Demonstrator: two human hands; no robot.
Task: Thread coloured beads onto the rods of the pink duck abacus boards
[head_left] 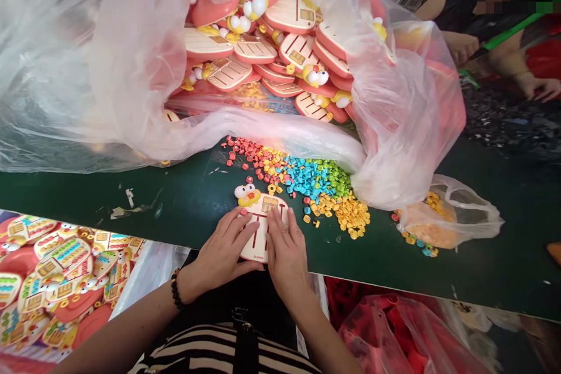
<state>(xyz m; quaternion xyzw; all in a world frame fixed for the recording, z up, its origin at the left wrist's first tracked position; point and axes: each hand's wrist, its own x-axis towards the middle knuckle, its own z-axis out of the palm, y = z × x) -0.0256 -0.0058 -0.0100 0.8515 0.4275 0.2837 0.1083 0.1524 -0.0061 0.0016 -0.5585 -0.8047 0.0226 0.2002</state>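
Observation:
A cream toy board (262, 219) with a bug-eyed yellow duck head, dark slots and a red rim lies at the table's near edge. My left hand (225, 242) is closed over its left side, thumb along the bottom edge and fingers on its face. A small red piece (243, 211) sits by those fingertips. My right hand (288, 248) grips the right side, its fingertips over the slots; whatever is beneath them is hidden. Beyond the board, loose small pieces form piles: red (249, 155), blue (307, 175), green (333, 176) and yellow (353, 215).
A large clear plastic bag (280, 128) of duck boards (254, 48) spans the back of the green table (193, 210). A small bag (473, 216) with yellow pieces lies right. Boards with coloured pieces (61, 260) fill the lower left. Another person's hand (543, 89) shows upper right.

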